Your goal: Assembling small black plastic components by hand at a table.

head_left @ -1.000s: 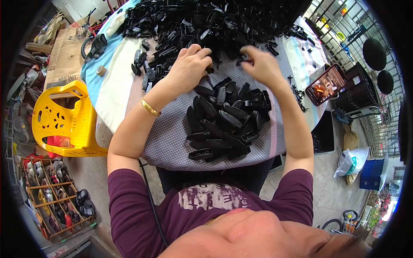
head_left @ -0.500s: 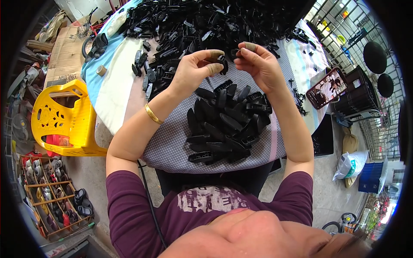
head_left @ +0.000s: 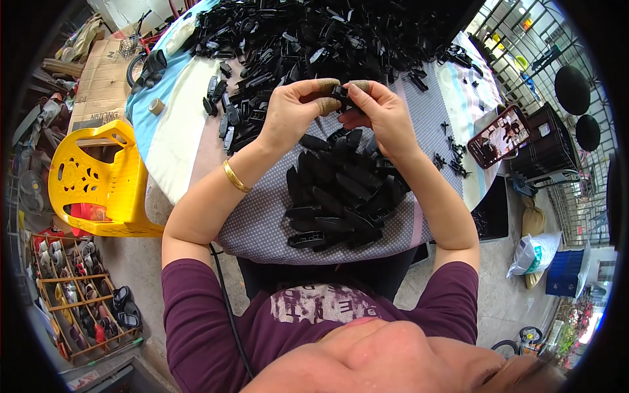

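Observation:
My left hand (head_left: 293, 111) and my right hand (head_left: 379, 112) meet above the table, fingertips pinched together on one small black plastic part (head_left: 341, 95). Tan finger covers sit on several fingertips. Below the hands lies a heap of long black plastic pieces (head_left: 344, 190) on a grey dotted cloth (head_left: 259, 226). A much larger heap of black plastic parts (head_left: 314, 33) fills the far side of the round table (head_left: 173, 141). A gold bangle circles my left wrist.
A phone (head_left: 499, 136) with a lit screen lies at the table's right edge, with small black bits beside it. A roll of tape (head_left: 155, 106) sits at the left edge. A yellow plastic chair (head_left: 98, 180) stands left, a shoe rack (head_left: 78, 295) below it.
Both hands lifted from the table's parts and came together. They now hold one small black part between the fingertips, slightly higher and closer than half a second ago.

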### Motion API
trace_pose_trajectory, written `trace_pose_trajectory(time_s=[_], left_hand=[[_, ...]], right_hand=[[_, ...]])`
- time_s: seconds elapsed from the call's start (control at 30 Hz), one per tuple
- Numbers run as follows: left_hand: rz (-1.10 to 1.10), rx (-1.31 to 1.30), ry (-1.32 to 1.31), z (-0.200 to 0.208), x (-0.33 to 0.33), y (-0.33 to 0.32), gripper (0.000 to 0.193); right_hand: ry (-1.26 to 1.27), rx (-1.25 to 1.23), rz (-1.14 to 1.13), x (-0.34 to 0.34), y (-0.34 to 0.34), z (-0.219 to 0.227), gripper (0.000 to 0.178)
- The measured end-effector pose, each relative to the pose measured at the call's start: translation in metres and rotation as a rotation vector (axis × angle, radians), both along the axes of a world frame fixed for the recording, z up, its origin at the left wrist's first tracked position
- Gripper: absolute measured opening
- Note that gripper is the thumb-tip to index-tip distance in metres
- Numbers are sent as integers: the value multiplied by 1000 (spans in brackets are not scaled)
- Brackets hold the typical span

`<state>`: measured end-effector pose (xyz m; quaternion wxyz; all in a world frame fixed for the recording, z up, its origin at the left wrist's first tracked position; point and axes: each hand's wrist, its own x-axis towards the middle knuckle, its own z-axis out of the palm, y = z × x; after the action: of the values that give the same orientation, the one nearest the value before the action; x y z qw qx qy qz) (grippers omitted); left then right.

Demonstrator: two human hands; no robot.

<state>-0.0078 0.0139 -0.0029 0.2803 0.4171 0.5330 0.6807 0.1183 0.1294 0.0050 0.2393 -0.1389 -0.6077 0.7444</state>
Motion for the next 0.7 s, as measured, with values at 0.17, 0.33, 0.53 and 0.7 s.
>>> trace_pose_trajectory(time_s=[0.17, 0.33, 0.53, 0.7], left_hand=[[-5, 7, -33, -2, -1, 1, 29], [-14, -2, -60, -1, 0, 1, 30], [-29, 15, -68, 2, -1, 0, 29], [-16, -10, -89, 2, -2, -1, 30]], right_hand=[[17, 50, -24, 1, -5, 2, 23], [43, 133, -73, 1, -9, -1, 22], [60, 173, -105, 1, -5, -3, 22], [8, 274, -110, 1, -9, 3, 20]])
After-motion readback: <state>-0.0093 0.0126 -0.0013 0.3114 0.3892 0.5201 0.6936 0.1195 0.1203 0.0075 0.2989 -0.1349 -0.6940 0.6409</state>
